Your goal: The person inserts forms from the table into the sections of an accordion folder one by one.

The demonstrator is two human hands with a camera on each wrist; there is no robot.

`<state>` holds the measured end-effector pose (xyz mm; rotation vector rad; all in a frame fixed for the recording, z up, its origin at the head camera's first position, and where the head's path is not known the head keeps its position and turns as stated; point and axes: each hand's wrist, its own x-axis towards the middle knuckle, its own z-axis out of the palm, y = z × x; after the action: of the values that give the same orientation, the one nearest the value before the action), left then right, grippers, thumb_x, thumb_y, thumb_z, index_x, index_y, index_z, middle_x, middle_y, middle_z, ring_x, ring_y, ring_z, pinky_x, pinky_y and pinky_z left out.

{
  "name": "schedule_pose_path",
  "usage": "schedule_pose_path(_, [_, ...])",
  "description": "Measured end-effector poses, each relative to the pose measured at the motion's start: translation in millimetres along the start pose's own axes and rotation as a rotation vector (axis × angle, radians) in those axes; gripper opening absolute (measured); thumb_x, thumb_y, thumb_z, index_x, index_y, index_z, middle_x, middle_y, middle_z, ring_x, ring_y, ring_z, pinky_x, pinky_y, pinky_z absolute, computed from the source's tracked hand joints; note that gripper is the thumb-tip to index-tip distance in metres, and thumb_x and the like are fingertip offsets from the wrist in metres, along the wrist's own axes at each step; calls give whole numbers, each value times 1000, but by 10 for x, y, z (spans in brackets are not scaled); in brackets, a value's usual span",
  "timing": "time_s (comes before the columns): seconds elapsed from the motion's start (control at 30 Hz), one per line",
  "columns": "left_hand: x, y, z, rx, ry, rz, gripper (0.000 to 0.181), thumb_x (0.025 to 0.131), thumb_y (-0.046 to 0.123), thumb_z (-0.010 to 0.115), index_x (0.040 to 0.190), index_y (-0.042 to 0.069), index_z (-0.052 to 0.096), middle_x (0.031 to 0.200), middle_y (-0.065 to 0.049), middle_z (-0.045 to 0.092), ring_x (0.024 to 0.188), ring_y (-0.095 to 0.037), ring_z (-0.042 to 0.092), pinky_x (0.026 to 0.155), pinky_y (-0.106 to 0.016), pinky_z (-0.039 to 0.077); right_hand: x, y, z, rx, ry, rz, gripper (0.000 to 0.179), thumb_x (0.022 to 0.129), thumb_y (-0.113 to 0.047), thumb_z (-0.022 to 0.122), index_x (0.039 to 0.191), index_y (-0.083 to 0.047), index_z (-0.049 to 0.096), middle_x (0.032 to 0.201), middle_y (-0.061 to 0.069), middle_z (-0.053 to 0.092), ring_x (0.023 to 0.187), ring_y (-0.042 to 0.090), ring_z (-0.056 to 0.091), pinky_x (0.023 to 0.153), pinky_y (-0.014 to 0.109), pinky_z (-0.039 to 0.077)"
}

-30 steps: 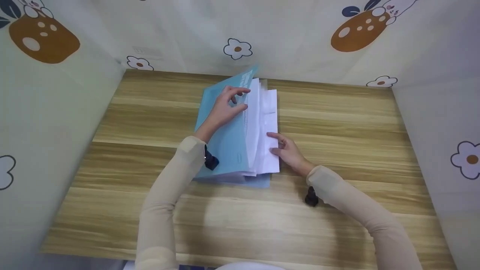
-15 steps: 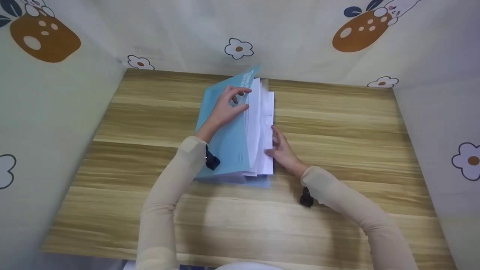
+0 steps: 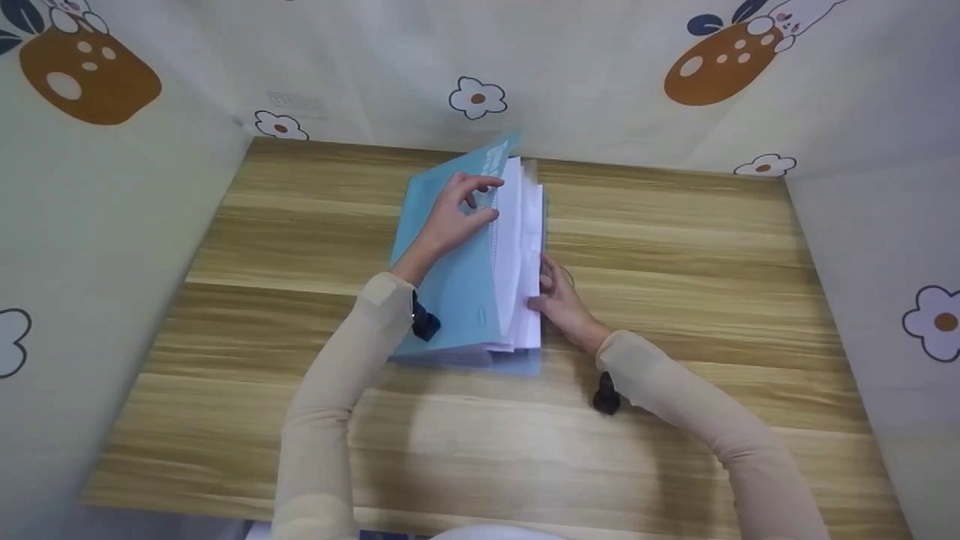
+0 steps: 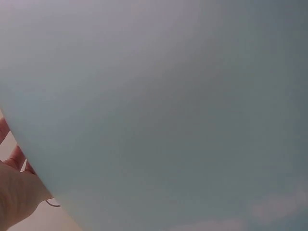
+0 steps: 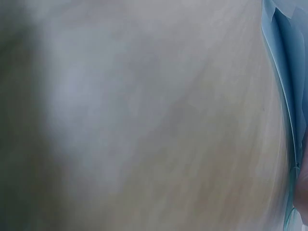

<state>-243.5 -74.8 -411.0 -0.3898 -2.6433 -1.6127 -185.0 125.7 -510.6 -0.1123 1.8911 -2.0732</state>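
A light blue plastic folder (image 3: pixel 450 300) lies on the table, its front cover tilted up along the right side. White papers (image 3: pixel 527 300) stand between the covers. My left hand (image 3: pixel 448 221) holds the raised cover's edge, thumb and fingers curved at it. At the right edge my right hand (image 3: pixel 566 304) grips the papers, thumb on top and fingers by the lower cover's edge. A thin elastic loop (image 3: pixel 571 277) shows behind that hand. Blurred cover (image 4: pixel 159 120) fills most of the left wrist view; in the right wrist view the folder's blue edge (image 5: pixel 286 72) appears at far right.
The wood-grain table (image 3: pixel 675 247) extends to both sides of the folder. Patterned white cloth (image 3: pixel 585 82) hangs behind it and along both sides. A black wrist camera (image 3: pixel 425 322) sits above the folder on my left wrist; another (image 3: pixel 606 396) is on my right.
The papers have slid left into the folder, so the lower cover's right edge now shows. My right hand moved left with them, its fingers now at the edge. My left hand stays put.
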Motion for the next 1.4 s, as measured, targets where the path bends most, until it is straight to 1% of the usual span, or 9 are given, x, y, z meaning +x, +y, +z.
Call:
schedule_pose_path(0.2, [0, 13, -7, 4, 4, 12, 36, 78, 20, 60, 114, 22, 57, 105, 0, 44, 85, -14, 41, 69, -28, 38, -6, 13, 7, 54, 43, 33, 69, 72, 19, 45, 132, -3, 21, 118, 24, 47, 101, 30, 50, 79, 39, 43])
schedule_pose_path(0.37, [5, 16, -7, 11, 5, 48, 37, 77, 17, 60, 114, 18, 58, 103, -2, 45, 83, -15, 41, 69, -28, 37, -19, 16, 20, 36, -17, 38, 59, 73, 17, 43, 129, 3, 29, 121, 24, 46, 102, 30, 50, 81, 39, 42])
schedule_pose_path(0.5, [4, 19, 1, 11, 3, 38, 36, 78, 18, 60, 114, 18, 58, 103, -1, 44, 83, -15, 41, 68, -27, 37, -14, 17, 19, -46, -39, 57, 56, 74, 14, 44, 129, 10, 32, 124, 24, 43, 106, 29, 46, 85, 35, 40])
schedule_pose_path(0.67, [8, 24, 13, 8, 4, 22, 36, 78, 17, 60, 114, 18, 58, 103, -1, 44, 84, -16, 41, 68, -27, 38, 16, 13, 12, -140, -60, 38, 57, 74, 13, 45, 129, 12, 31, 126, 26, 39, 110, 29, 42, 87, 34, 38])
schedule_pose_path(0.83, [4, 35, 21, 17, 1, 8, 36, 78, 18, 60, 114, 20, 58, 103, 0, 44, 84, -14, 41, 68, -27, 39, 43, 20, 19, -129, -114, -6, 56, 73, 16, 42, 129, 11, 33, 118, 25, 47, 102, 26, 48, 82, 33, 41])
schedule_pose_path(0.97, [9, 38, 31, 10, -1, 8, 36, 78, 21, 60, 114, 22, 58, 104, 1, 44, 85, -13, 41, 68, -27, 39, 57, 26, 52, -113, -140, -24, 49, 77, 13, 42, 126, 11, 39, 111, 23, 51, 96, 24, 51, 80, 33, 43])
schedule_pose_path(1.1, [13, 31, 38, 5, 1, 13, 36, 78, 21, 60, 114, 22, 58, 103, 1, 44, 85, -13, 41, 68, -27, 39, 60, 19, 90, -121, -134, -23, 42, 80, 11, 44, 122, 11, 43, 110, 21, 53, 96, 24, 51, 82, 34, 41])
schedule_pose_path(1.3, [24, 28, 38, 12, 9, 53, 37, 77, 15, 60, 114, 17, 59, 102, -1, 45, 83, -14, 41, 70, -26, 37, 39, -10, 122, -147, -113, -31, 40, 79, 14, 41, 119, 12, 46, 108, 19, 54, 96, 20, 49, 83, 30, 39])
schedule_pose_path(1.4, [29, 31, 41, 17, 9, 54, 37, 77, 14, 60, 113, 16, 59, 102, -1, 45, 82, -14, 41, 70, -26, 37, 34, -11, 114, -166, -108, -23, 41, 78, 13, 41, 119, 12, 46, 108, 17, 53, 97, 19, 48, 84, 29, 38])
